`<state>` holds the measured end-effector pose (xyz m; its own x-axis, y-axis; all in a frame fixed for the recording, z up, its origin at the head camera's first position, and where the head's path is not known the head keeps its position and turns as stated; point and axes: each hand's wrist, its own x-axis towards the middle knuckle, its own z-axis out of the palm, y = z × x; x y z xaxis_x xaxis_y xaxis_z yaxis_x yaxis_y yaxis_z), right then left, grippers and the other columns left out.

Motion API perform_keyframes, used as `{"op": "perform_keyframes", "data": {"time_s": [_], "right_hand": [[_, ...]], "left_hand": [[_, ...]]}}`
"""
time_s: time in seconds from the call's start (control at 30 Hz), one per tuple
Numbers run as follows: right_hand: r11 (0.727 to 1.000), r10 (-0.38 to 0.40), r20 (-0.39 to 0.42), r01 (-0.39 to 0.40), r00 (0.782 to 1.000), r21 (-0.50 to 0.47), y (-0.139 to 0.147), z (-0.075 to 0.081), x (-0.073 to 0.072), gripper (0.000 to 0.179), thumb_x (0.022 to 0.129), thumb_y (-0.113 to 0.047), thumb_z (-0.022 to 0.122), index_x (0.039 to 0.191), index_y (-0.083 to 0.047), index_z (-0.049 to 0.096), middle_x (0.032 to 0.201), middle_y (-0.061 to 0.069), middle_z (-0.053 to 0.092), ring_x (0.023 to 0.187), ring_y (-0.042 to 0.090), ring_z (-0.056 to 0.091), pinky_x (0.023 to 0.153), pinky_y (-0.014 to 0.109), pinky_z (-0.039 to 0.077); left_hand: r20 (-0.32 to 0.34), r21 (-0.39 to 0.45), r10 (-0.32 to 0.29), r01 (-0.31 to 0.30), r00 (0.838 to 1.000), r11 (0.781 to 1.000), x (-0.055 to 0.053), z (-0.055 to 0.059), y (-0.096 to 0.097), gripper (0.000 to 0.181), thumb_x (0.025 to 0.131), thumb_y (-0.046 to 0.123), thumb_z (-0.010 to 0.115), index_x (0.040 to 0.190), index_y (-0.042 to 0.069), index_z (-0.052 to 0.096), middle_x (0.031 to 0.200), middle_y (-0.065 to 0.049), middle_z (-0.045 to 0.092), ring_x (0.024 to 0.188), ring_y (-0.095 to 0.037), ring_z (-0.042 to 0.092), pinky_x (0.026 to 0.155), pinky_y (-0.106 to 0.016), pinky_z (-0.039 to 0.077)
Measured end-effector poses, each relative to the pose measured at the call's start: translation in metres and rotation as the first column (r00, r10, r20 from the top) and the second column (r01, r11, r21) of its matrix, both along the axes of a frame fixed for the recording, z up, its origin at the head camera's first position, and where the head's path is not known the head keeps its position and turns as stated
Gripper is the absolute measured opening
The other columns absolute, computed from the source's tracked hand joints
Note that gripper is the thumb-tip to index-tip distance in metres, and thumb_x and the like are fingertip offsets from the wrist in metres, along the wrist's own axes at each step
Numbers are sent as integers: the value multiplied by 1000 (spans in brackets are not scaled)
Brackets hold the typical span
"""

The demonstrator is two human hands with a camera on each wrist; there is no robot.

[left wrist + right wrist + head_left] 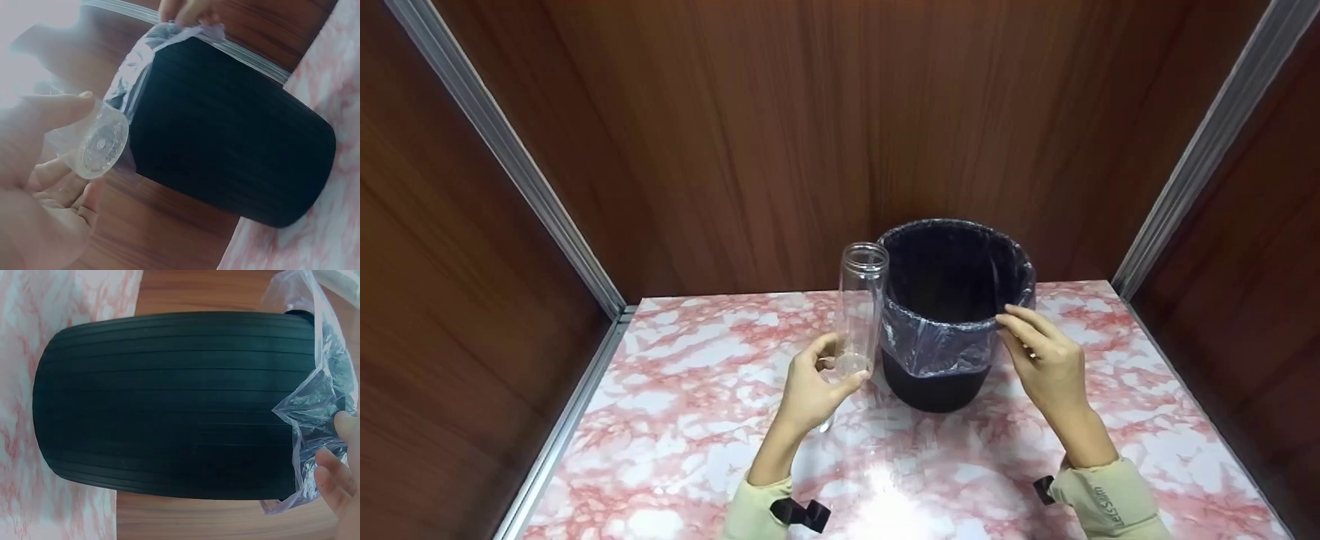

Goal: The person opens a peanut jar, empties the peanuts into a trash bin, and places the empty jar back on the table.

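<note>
My left hand (815, 385) grips a clear, lidless bottle (861, 307) near its base, with thumb and fingers on either side. The bottle stands upright just left of the bin, its open mouth overlapping the bin's rim in the head view. In the left wrist view the bottle's round bottom (103, 145) faces the camera. A black ribbed trash bin (169, 405) stands on the table, lined with a thin translucent bag (937, 349) folded over its rim. My right hand (1046, 360) pinches the bag and rim at the bin's right front edge.
The table (697, 375) has a red and white marbled top. Brown wood-look panels (735, 150) close it in at the back and both sides, with metal frame bars (521, 169) at the corners. The bin stands near the back panel.
</note>
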<state>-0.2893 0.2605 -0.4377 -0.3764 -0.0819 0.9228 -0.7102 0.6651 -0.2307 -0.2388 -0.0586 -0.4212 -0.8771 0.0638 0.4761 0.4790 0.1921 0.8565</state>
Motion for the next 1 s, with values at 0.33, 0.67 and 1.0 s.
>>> {"op": "perform_keyframes", "data": {"time_s": [0.33,0.67,1.0], "right_hand": [[999,-51,-99,52,994,4,-1,-5,11,29,80,-9,76,109,-8,75,124,13,64,61,17,63,44,25,48],[974,-17,-162,-20,987,-228,-42,1,87,19,83,-7,65,92,8,72,110,27,64,59,15,58,59,11,48],[987,-26,145,49,989,-153,-27,-66,103,29,75,3,71,102,-4,74,126,19,59,70,9,60,52,12,48]], "left_hand": [[-35,-257,201,-203,979,945,-16,-48,4,53,65,20,85,111,8,63,100,-3,66,90,-17,61,81,-35,53],[-16,-312,215,-209,976,927,-11,-75,12,49,60,11,81,99,7,53,88,-3,57,83,-19,57,76,-37,53],[92,-316,226,-187,970,930,-15,-111,24,51,58,10,81,104,5,59,94,-8,62,86,-24,59,76,-36,52]]}}
